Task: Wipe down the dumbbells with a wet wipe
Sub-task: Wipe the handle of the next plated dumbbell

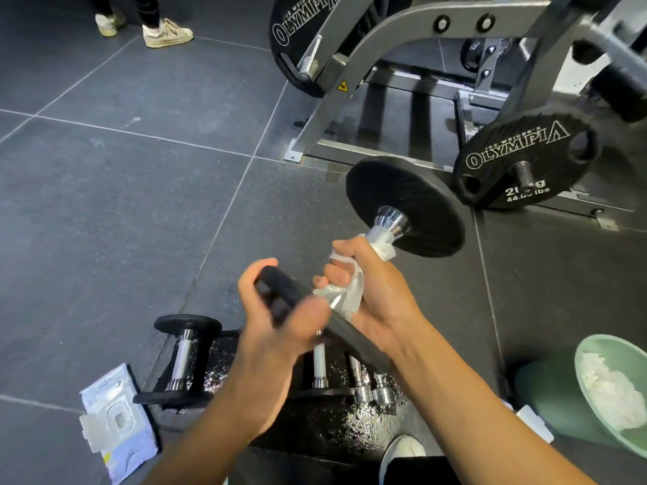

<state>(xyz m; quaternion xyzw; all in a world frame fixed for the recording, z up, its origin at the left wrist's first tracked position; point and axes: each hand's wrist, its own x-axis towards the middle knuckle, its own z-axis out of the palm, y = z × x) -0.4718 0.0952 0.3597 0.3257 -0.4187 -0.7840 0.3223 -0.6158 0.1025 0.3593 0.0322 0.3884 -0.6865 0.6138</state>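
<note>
Held dumbbell: a person is holding a black-plated dumbbell [406,208] up off the floor [122,187], tilted; its far plate is pointing up and away, its near plate [280,285] is sitting low between the two hands.
Left hand: the left hand [276,330] is gripping the near plate; its fingers [250,278] are curling over the plate's edge, clamped on it; this hand is looking blurred.
Right hand: the right hand [371,285] is wrapping round the chrome handle [381,236]; its fingers [338,271] are closed tight on the handle with the wipe under them.
Wet wipe: a white wet wipe [345,295] is lying bunched between the right palm and the handle; loose ends are sticking out above and below the fist.
Other dumbbells: a small dumbbell [182,358] is lying at the left edge of a glossy black mat [332,421]; more chrome-handled dumbbells [360,383] are lying on the mat under the hands, partly hidden.
Wipe packet: a flat packet of wipes [115,421] is lying on the floor just beside the small dumbbell, its flap standing open.
Bin: a pale green bin [595,351] is lying tipped at the right; crumpled white wipes [612,390] are sitting inside it.
Machine: a grey plate-loaded machine [385,29] is standing behind, carrying a black Olympia plate [518,159] just beyond the held dumbbell.
Bystander: someone in worn pale sneakers [164,31] is standing well apart at the top left.
</note>
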